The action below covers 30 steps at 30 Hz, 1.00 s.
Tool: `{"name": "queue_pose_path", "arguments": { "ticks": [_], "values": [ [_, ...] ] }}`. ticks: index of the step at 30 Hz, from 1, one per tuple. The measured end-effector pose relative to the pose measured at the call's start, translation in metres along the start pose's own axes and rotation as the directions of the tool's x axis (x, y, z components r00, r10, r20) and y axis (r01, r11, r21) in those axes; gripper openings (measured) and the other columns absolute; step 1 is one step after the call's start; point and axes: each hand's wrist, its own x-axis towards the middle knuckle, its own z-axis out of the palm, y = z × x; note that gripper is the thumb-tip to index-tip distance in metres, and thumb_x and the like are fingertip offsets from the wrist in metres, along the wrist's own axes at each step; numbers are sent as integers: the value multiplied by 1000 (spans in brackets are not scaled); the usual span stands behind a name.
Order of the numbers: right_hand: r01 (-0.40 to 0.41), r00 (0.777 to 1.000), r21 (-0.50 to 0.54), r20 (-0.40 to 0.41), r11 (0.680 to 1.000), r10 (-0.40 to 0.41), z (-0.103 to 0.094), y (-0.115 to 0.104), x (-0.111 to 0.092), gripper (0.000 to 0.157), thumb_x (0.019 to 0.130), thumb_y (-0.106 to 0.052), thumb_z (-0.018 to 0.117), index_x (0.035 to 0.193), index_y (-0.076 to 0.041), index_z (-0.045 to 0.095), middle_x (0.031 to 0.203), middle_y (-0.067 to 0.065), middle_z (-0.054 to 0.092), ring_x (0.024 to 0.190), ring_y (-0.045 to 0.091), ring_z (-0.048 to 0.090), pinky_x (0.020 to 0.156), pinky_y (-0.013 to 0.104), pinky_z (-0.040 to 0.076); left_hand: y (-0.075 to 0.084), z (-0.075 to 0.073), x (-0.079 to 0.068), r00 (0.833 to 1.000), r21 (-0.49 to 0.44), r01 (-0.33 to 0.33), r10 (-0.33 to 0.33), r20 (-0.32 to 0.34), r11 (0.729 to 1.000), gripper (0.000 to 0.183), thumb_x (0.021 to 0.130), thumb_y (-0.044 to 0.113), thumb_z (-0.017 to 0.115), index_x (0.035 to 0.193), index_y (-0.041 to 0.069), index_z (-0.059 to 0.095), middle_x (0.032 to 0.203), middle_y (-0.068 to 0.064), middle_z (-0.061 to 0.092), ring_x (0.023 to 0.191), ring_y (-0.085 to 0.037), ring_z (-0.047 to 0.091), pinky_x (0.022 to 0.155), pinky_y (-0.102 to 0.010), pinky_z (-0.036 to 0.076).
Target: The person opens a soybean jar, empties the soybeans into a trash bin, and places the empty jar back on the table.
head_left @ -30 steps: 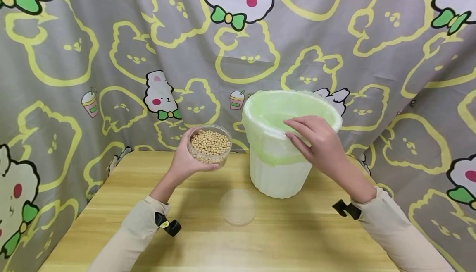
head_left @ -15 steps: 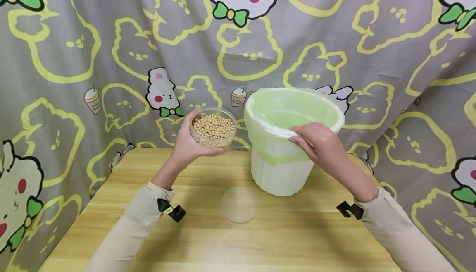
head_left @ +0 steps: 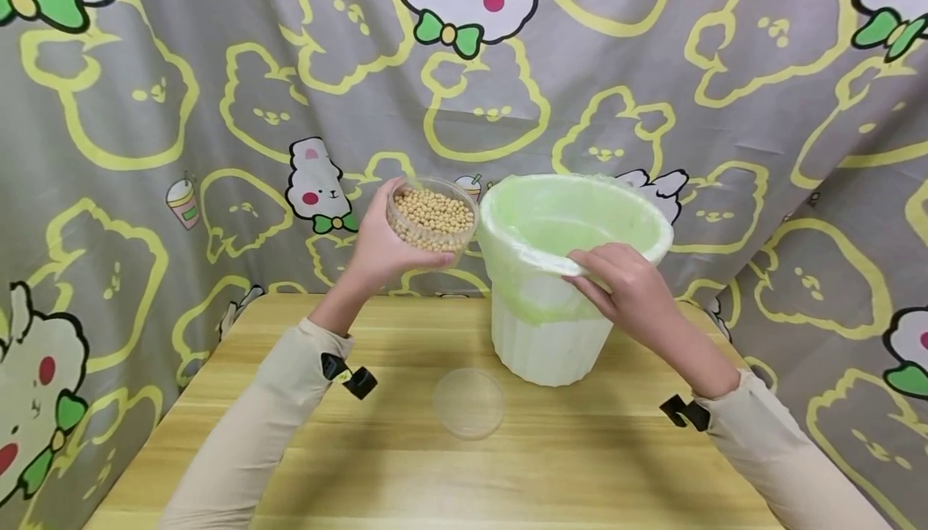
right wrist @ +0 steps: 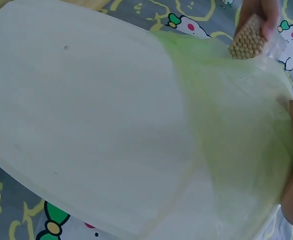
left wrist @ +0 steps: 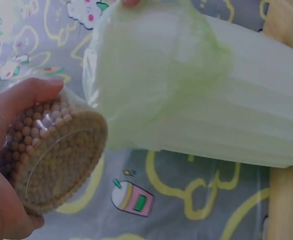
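Homely spot, room type unclear: cartoon-print curtain [head_left: 377,127] behind, beside wood-grain table [head_left: 565,465].

Up in the left hand [head_left: 387,238], the clear round tub [head_left: 433,240] of pale beans [head_left: 435,209] tips slightly beside the white bin [head_left: 547,346]! Upright on the tabletop [head_left: 362,465], the bin wears a pale-green liner [head_left: 535,309] folded outward, the right hand [head_left: 629,282] pinching it at the rim.

The person's left hand [head_left: 387,242] has carried the clear round plastic tub [head_left: 429,240] of pale tan beans [head_left: 435,209] toward two o'clock, from well apart to just beside the nine o'clock side of the white bin [head_left: 547,345] with its translucent green liner [head_left: 536,296]. The tub now mostly covers the pink cup print [head_left: 470,181] on the grey curtain [head_left: 493,87]. The right hand [head_left: 631,284], whose thumb and fingers [head_left: 600,260] stood parted a second ago, now pinches the lined rim at six o'clock.
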Motion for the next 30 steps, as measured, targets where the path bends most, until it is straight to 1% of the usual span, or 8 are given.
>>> {"name": "queue_pose_path", "arguments": {
  "ticks": [3,6,11,15,18,24,27,30],
  "values": [
    [10,1000,10,-11,1000,-10,-1,0,1,33,95,-31,52,101,-3,68,81,8,67,75,26,61,76,43,49,0,2,17,1000,47,16,-15,-23,999,122,43,37,94,144,27,27,137,1,41,119,-13,44,101,-35,41],
    [16,1000,8,-10,1000,-16,-2,0,1,33,96,-31,51,101,-3,68,82,9,67,76,26,61,75,43,49,6,4,31,999,79,23,-21,-29,997,126,40,41,95,144,24,27,137,1,42,120,-13,43,102,-35,40],
    [-14,1000,18,18,1000,14,-3,-1,-2,27,94,-27,56,101,-3,68,82,7,66,77,25,60,78,41,48,14,8,48,1000,132,18,-17,-11,991,124,39,37,95,143,18,31,132,2,45,118,-14,45,99,-33,42],
    [-34,999,23,36,999,33,-4,-1,-3,23,91,-22,61,101,-3,68,83,7,66,78,25,60,80,40,48,18,10,57,1000,208,-12,12,3,978,121,39,36,95,142,20,34,131,1,46,117,-15,45,98,-33,42],
    [-25,999,24,40,999,24,-4,0,-1,22,91,-21,61,102,-3,68,82,7,65,78,24,60,80,39,49,21,11,62,1000,269,-19,15,15,963,124,39,36,94,145,20,30,137,0,43,121,-16,43,101,-35,40],
    [-16,999,26,41,1000,15,-5,-1,1,19,88,-16,65,101,-3,68,81,7,63,76,23,58,79,38,49,28,13,72,999,354,-23,12,33,935,127,41,34,93,147,20,26,141,-3,39,124,-21,41,101,-39,40],
    [-22,998,28,51,999,21,-6,-1,-1,18,87,-15,66,100,-4,69,81,6,62,77,22,56,77,36,48,28,16,77,999,398,-24,8,43,917,128,41,34,93,147,20,24,142,-4,38,127,-22,39,103,-40,39],
    [-36,998,28,58,999,34,-7,-2,-3,19,87,-17,65,100,-4,69,82,6,62,78,21,55,75,34,47,28,19,80,999,420,-37,18,50,907,128,40,34,93,147,19,25,140,-6,40,127,-24,38,103,-41,39]
  ]
}}
